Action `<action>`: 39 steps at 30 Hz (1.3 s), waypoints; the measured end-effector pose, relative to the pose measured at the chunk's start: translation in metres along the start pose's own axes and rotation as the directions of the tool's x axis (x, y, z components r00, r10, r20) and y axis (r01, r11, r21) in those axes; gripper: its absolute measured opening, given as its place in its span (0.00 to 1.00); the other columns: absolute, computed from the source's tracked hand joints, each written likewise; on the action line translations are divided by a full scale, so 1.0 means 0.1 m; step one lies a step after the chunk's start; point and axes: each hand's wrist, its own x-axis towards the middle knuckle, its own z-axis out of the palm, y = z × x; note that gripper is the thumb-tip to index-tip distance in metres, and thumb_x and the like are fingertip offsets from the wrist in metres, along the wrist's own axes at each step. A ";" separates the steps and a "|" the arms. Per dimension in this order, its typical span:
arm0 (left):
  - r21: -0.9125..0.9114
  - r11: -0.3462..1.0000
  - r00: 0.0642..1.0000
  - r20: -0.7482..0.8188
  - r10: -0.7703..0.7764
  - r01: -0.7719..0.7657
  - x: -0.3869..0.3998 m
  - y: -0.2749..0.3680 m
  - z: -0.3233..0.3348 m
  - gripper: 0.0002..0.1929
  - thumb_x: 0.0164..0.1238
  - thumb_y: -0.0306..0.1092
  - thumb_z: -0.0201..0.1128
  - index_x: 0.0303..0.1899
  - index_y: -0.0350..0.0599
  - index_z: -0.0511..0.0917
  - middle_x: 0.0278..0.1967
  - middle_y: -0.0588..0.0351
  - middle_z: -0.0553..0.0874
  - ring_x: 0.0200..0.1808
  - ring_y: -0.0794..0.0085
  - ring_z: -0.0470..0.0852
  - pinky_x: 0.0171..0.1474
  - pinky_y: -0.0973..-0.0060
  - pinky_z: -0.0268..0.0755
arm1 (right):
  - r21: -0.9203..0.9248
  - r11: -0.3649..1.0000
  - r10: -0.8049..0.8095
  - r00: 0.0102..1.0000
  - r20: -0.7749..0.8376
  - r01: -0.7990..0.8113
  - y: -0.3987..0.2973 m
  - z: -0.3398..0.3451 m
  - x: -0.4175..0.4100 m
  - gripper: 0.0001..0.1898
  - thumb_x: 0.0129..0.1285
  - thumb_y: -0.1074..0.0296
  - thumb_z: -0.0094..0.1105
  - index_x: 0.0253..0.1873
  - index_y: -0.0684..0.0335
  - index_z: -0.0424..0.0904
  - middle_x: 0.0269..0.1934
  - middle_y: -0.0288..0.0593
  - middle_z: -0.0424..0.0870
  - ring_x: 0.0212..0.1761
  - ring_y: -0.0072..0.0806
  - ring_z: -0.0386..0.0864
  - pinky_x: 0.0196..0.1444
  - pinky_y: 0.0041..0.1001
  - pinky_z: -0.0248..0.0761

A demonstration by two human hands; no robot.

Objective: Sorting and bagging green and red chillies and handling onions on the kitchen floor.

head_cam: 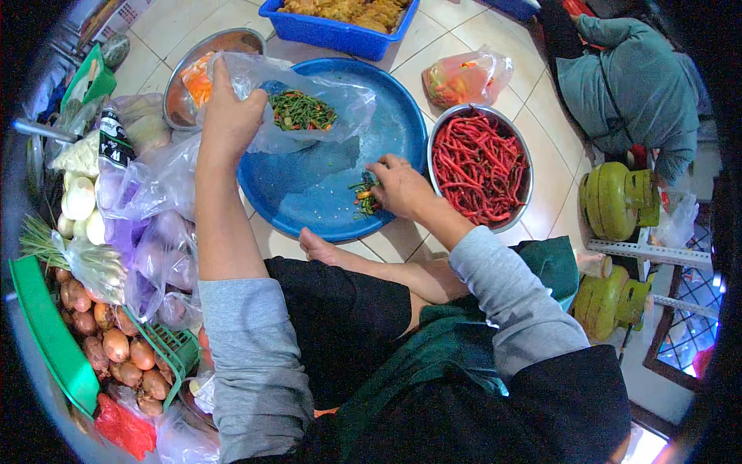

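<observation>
My left hand (235, 113) grips the gathered edge of a clear plastic bag (348, 107), raised over the far left part of a round blue plastic tray (324, 185). Inside the bag lies a heap of green chilli stems (298, 110) with bits of red and orange. My right hand (403, 185) is low over the tray's near right side, its fingers curled at a small clump of stem scraps (365, 198). Right of the tray, a steel bowl (530, 185) is full of long red chillies (478, 165).
A steel bowl (174, 95) with an orange packet, a blue tub (330, 40) of fried food and a bagged bundle (464, 75) surround the tray. Onions (116, 345) and bagged vegetables crowd the left. Green gas cylinders (608, 200) and a crouching person (632, 98) are right.
</observation>
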 end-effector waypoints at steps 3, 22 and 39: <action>0.020 0.998 0.997 0.042 -0.061 0.060 -0.03 -0.02 -0.01 0.43 0.51 0.35 0.57 0.69 0.30 0.48 0.53 0.31 0.76 0.45 0.56 0.83 0.48 0.69 0.74 | -0.020 0.996 0.088 0.996 -0.032 -0.088 -0.22 0.08 -0.06 0.30 0.51 0.53 0.65 0.59 0.56 0.72 0.49 0.54 0.72 0.53 0.51 0.71 0.51 0.43 0.71; 0.001 0.999 0.991 0.123 -0.043 0.044 -0.03 -0.08 -0.06 0.43 0.50 0.30 0.58 0.69 0.30 0.48 0.63 0.30 0.65 0.64 0.53 0.69 0.63 0.71 0.63 | 0.604 0.764 0.214 0.972 0.092 -0.225 0.02 0.16 0.18 0.11 0.53 0.77 0.59 0.43 0.64 0.78 0.37 0.44 0.80 0.32 0.29 0.78 0.35 0.32 0.71; 0.158 0.960 0.973 0.047 0.225 -0.230 -0.03 -0.35 0.05 0.46 0.45 0.24 0.58 0.71 0.38 0.46 0.63 0.36 0.67 0.52 0.57 0.79 0.51 0.72 0.72 | 0.900 0.437 0.054 0.998 -0.019 -0.007 -0.74 -1.16 1.10 0.11 0.61 0.75 0.56 0.49 0.63 0.78 0.38 0.44 0.81 0.34 0.32 0.79 0.36 0.31 0.72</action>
